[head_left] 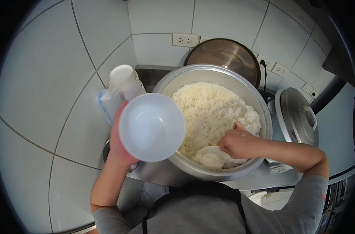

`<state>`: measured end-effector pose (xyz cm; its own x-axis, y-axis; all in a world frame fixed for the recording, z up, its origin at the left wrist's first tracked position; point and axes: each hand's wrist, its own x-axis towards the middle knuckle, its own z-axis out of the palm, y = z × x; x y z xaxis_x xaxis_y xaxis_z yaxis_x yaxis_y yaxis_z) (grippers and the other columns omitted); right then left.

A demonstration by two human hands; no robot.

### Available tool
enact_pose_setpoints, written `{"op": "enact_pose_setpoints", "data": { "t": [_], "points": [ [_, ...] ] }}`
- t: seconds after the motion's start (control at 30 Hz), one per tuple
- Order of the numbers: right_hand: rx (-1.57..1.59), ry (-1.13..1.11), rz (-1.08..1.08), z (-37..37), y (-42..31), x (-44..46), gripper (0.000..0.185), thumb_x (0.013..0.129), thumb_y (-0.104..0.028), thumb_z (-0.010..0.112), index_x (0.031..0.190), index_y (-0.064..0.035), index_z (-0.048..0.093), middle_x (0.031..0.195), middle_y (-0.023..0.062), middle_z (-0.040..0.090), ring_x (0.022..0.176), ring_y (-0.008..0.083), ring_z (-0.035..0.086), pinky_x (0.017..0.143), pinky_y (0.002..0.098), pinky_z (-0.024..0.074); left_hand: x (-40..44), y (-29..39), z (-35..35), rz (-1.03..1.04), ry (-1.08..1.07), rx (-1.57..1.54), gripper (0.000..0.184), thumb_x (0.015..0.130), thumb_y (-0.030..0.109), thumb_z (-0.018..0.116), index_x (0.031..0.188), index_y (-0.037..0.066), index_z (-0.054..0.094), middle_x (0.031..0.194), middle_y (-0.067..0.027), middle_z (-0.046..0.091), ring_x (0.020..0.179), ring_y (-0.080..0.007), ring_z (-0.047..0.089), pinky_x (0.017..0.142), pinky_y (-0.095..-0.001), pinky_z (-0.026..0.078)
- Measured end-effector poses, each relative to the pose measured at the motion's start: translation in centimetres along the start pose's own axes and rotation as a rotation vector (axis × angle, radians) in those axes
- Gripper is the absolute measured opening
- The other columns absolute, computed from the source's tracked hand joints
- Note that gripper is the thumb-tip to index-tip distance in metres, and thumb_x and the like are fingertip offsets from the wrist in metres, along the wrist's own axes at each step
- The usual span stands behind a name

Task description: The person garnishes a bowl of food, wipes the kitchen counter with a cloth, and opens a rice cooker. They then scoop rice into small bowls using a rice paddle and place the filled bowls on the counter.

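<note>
My left hand (121,142) is closed on the side of a round, translucent white plastic bowl (152,126), which is tilted so its inside faces me; no food shows in it. It is beside the left rim of a large metal pot (266,117). Cooked white rice (208,105) is heaped in the pot, highest toward the far side. Low in the rice near the front right, my right hand (240,142) is wrapped round a white rice scoop (207,149). Rice lies on the scoop's blade, and my fingers cover part of the handle.
Stacked white cups (126,82) stand behind my left hand beside a clear plastic bag (107,103). A round brown lid (224,52) leans on the tiled wall behind the pot. At right is a lidded metal cooker (298,113), below wall sockets (273,66) with plugged-in cords.
</note>
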<state>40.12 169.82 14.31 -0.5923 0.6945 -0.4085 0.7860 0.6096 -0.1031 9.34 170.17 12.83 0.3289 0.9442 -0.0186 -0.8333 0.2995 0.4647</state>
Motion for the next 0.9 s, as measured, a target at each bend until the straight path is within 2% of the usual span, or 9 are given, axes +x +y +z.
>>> {"op": "enact_pose_setpoints", "data": {
  "t": [0.07, 0.1, 0.13, 0.23, 0.43, 0.53, 0.73, 0.87, 0.9],
  "points": [
    [0.215, -0.063, 0.050, -0.7, 1.6, 0.1, 0.015, 0.086, -0.016, 0.056, 0.088, -0.0033, 0.063, 0.072, 0.0072, 0.060, 0.072, 0.0202, 0.056, 0.083, 0.0393, 0.0367, 1.8, 0.2, 0.3, -0.092, -0.160, 0.102, 0.044, 0.092, 0.044, 0.042, 0.117, 0.010, 0.056, 0.116, -0.0061, 0.060, 0.106, -0.0220, 0.057, 0.094, -0.0402, 0.045],
    [0.355, -0.085, 0.067, -1.2, 2.4, 0.1, 0.017, 0.088, -0.018, 0.055, 0.090, -0.0021, 0.062, 0.072, 0.0086, 0.060, 0.072, 0.0204, 0.056, 0.079, 0.0381, 0.0388, 2.7, -0.2, 0.8, -0.071, -0.095, 0.185, 0.043, 0.089, 0.045, 0.044, 0.115, 0.012, 0.056, 0.114, -0.0040, 0.060, 0.106, -0.0196, 0.057, 0.092, -0.0392, 0.046],
    [0.495, -0.110, 0.084, -1.8, 3.1, 0.3, 0.020, 0.090, -0.019, 0.054, 0.092, -0.0010, 0.061, 0.072, 0.0099, 0.059, 0.071, 0.0206, 0.056, 0.075, 0.0370, 0.0410, 3.5, -0.3, 1.2, -0.112, -0.053, 0.203, 0.044, 0.088, 0.046, 0.045, 0.115, 0.013, 0.056, 0.115, -0.0039, 0.060, 0.106, -0.0198, 0.057, 0.092, -0.0396, 0.046],
    [0.482, 0.139, 0.162, -5.6, 4.0, -0.4, 0.022, 0.088, -0.018, 0.052, 0.083, 0.0015, 0.059, 0.077, 0.0188, 0.061, 0.080, 0.0326, 0.060, 0.069, 0.0402, 0.0439, 5.4, -0.8, 1.8, -0.223, 0.080, 0.251, 0.053, 0.083, 0.051, 0.047, 0.120, 0.014, 0.052, 0.120, -0.0044, 0.057, 0.109, -0.0230, 0.056, 0.092, -0.0446, 0.045],
    [0.130, 0.501, 0.284, -10.2, 2.2, 0.2, 0.017, 0.087, -0.012, 0.051, 0.096, 0.0010, 0.056, 0.081, 0.0211, 0.060, 0.080, 0.0333, 0.061, 0.069, 0.0442, 0.0472, 8.2, -3.9, 3.1, -0.243, 0.004, 0.135, 0.057, 0.086, 0.049, 0.040, 0.130, 0.014, 0.043, 0.135, -0.0106, 0.043, 0.122, -0.0320, 0.045, 0.094, -0.0569, 0.040],
    [-0.185, 0.707, 0.054, -7.8, 0.9, 2.1, 0.022, 0.081, -0.004, 0.051, 0.102, 0.0013, 0.054, 0.089, 0.0188, 0.060, 0.080, 0.0343, 0.062, 0.068, 0.0432, 0.0495, 9.7, -5.3, 2.9, -0.218, -0.091, 0.034, 0.056, 0.088, 0.049, 0.035, 0.131, 0.014, 0.042, 0.136, -0.0115, 0.041, 0.124, -0.0332, 0.042, 0.096, -0.0575, 0.039],
    [-0.147, 0.973, 0.166, -9.9, 0.9, 3.0, 0.034, 0.075, 0.003, 0.050, 0.108, 0.0006, 0.054, 0.094, 0.0155, 0.060, 0.086, 0.0325, 0.061, 0.072, 0.0408, 0.0504, 9.6, -3.5, 2.8, -0.144, -0.066, -0.047, 0.056, 0.089, 0.050, 0.034, 0.130, 0.013, 0.041, 0.134, -0.0115, 0.043, 0.122, -0.0337, 0.043, 0.093, -0.0565, 0.041],
    [-0.462, 0.621, 0.334, -8.4, 5.8, 9.3, 0.027, 0.081, -0.006, 0.050, 0.105, -0.0045, 0.061, 0.098, 0.0110, 0.062, 0.096, 0.0268, 0.059, 0.089, 0.0501, 0.0389, 8.2, -1.3, 4.1, -0.032, -0.012, -0.026, 0.058, 0.088, 0.050, 0.034, 0.130, 0.011, 0.040, 0.133, -0.0137, 0.043, 0.121, -0.0346, 0.044, 0.094, -0.0564, 0.041],
    [-0.529, 0.628, 0.314, -6.6, 6.7, 11.7, 0.025, 0.081, -0.007, 0.051, 0.103, -0.0073, 0.062, 0.098, 0.0083, 0.062, 0.100, 0.0236, 0.058, 0.092, 0.0481, 0.0358, 8.0, -0.7, 4.3, -0.004, -0.021, -0.028, 0.059, 0.088, 0.051, 0.034, 0.130, 0.010, 0.040, 0.133, -0.0142, 0.043, 0.121, -0.0349, 0.045, 0.095, -0.0566, 0.041]
  ]
}}
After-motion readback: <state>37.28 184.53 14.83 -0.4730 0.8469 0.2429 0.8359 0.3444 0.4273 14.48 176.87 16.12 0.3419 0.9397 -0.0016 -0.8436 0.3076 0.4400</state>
